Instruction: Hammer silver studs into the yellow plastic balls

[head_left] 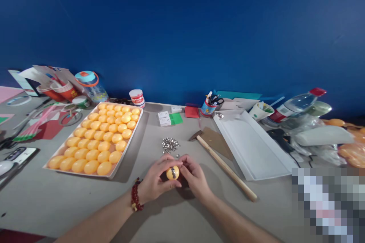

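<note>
My left hand [155, 180] grips a yellow ball [172, 173] with a small metal piece set in it. My right hand [194, 174] is curled against the ball's right side, fingers closed around it. Both hands rest low over the grey table [71, 201], near its front middle. Just beyond them lies a small pile of silver metal pieces [170, 145]. A red bead bracelet [135, 196] circles my left wrist.
A white tray [51, 162] filled with several yellow balls sits at left. A wooden-handled hammer [225, 167] lies right of my hands, beside an empty white tray [251, 148]. Cups, a jar, scissors, bottles and paper clutter the back and sides.
</note>
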Tool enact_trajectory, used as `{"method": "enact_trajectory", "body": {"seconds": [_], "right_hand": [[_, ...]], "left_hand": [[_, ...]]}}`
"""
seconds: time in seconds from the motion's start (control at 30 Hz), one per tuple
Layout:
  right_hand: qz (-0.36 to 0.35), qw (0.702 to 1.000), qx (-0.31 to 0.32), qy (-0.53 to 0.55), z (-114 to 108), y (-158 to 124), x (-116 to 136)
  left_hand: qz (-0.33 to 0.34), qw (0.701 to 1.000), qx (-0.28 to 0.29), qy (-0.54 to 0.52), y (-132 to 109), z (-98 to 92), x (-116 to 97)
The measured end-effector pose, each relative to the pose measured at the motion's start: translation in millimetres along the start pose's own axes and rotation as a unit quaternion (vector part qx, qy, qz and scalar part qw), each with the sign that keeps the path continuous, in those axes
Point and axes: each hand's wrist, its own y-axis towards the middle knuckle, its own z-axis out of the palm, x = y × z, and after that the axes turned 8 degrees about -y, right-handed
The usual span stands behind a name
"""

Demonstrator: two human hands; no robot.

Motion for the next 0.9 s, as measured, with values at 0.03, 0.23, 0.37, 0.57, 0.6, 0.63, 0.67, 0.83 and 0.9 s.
{"method": "enact_trajectory", "body": {"seconds": [0.03, 0.23, 0.37, 0.57, 0.6, 0.63, 0.67, 0.83, 0.9], "right_hand": [[0.004, 1.0, 0.003, 0.007, 0.0, -0.4, 0.1], [0.02, 0.999, 0.028, 0.036, 0.1, -2.8, 4.0], [-0.013, 0.998, 0.049, 0.049, -0.8, -3.4, 2.9], [-0.015, 0.997, 0.04, 0.063, -1.6, -1.8, -3.0], [-0.016, 0.997, 0.04, 0.064, -1.8, -1.4, -3.6], [-0.017, 0.997, 0.041, 0.063, -2.1, -1.1, -4.0], [-0.017, 0.997, 0.043, 0.06, -2.4, -0.9, -4.0], [-0.009, 0.998, 0.059, 0.035, -2.7, -1.5, 0.2], [-0.008, 0.998, 0.06, 0.03, -2.2, -1.9, 2.7]], "left_hand": [[-0.002, 1.0, -0.004, 0.001, 0.1, 0.0, 0.0], [-0.049, 0.998, -0.048, 0.01, -0.2, 1.5, -3.1], [-0.063, 0.995, -0.081, -0.011, -2.9, 4.6, -0.7], [-0.05, 0.994, -0.092, -0.033, -2.3, 2.7, -1.8], [-0.031, 0.996, -0.084, -0.02, -1.4, 1.6, -3.3], [-0.011, 0.997, -0.075, -0.006, -0.6, 0.7, -4.8], [0.006, 0.998, -0.065, 0.008, 0.0, -0.1, -6.0], [0.022, 0.999, -0.039, 0.026, 0.0, -1.8, -6.7], [0.012, 0.999, -0.036, 0.033, -0.7, -2.4, -5.5]]}}
